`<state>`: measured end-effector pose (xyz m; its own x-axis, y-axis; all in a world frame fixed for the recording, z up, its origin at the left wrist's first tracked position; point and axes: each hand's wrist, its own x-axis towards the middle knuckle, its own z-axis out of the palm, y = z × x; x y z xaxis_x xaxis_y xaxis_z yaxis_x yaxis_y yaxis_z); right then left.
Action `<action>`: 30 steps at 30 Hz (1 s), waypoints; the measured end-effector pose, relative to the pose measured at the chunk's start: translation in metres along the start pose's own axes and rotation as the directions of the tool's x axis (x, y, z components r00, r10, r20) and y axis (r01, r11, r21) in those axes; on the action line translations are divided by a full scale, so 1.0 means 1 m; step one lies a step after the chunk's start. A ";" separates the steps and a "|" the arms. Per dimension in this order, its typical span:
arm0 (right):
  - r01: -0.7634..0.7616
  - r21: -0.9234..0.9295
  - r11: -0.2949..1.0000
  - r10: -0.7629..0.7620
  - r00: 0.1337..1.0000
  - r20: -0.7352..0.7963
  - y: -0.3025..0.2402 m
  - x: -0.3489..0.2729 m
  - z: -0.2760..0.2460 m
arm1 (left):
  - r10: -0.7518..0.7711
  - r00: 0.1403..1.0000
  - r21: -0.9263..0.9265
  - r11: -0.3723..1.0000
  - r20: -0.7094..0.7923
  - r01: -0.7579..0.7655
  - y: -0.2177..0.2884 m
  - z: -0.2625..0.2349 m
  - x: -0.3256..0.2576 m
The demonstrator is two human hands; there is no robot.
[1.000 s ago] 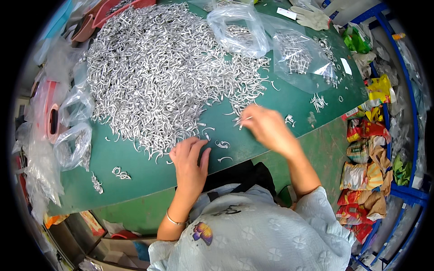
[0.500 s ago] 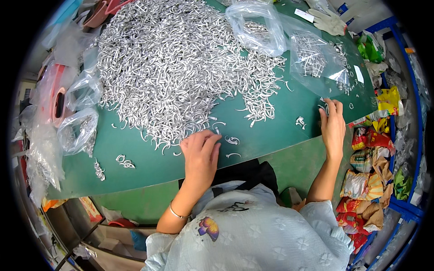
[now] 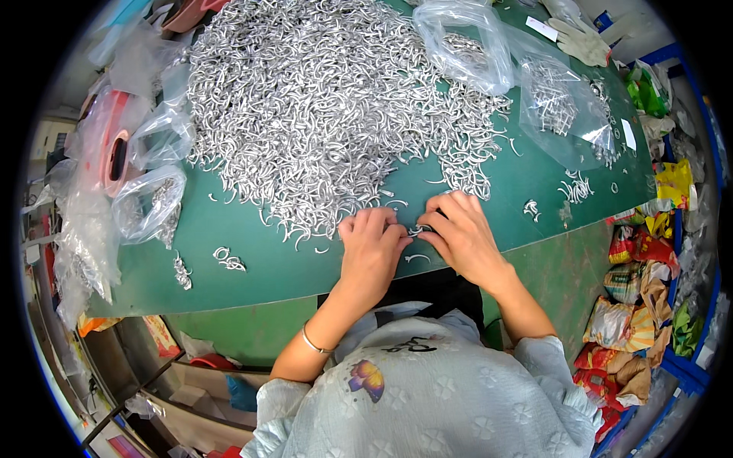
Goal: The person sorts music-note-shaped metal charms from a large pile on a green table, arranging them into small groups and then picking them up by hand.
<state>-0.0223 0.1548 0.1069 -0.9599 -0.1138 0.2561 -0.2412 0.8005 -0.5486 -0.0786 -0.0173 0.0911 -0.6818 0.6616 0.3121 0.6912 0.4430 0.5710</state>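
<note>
Grip of right hand (image 3: 462,233) bent at small metal pieces (image 3: 415,230), left hand (image 3: 372,243) just beside; can't tell whether either is closed. Silvery heap (image 3: 305,107) beyond, green surface (image 3: 298,273).

The curved pieces (image 3: 305,114) are silver, the table (image 3: 286,271) green, the pale-blue shirt (image 3: 435,408) flower-patterned with a purple-yellow butterfly (image 3: 367,380).

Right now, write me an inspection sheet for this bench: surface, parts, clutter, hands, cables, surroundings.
Surface: green tabletop, its near edge before the person.
Parts: large heap of curved silvery pieces; small groups lie apart.
Clutter: clear plastic bags, some holding pieces; pale glove; white slip.
Hands: left hand and right hand close together, fingers bent, silvery bits between them; grip unclear.
Cables: nothing seen.
Surroundings: blue rack and colourful packages at right.
</note>
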 end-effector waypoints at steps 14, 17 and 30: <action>-0.182 -0.104 0.978 0.146 0.947 -0.287 0.017 0.018 0.002 | -0.542 0.840 -0.738 0.564 0.006 0.369 -0.019 -0.019 -0.014; -0.176 -0.175 0.969 0.135 0.965 -0.225 0.016 0.026 0.007 | -0.523 0.767 -0.924 -0.134 0.373 0.358 -0.013 -0.032 -0.009; -0.050 -0.115 0.992 0.047 0.998 -0.037 -0.006 0.036 0.022 | -0.430 0.766 -0.872 -0.337 0.478 0.355 -0.013 -0.032 -0.020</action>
<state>-0.0587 0.1331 0.1023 -0.9642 -0.0546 0.2595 -0.1745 0.8675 -0.4658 -0.0816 -0.0560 0.1012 -0.7047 0.6058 -0.3692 -0.6840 -0.4420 0.5803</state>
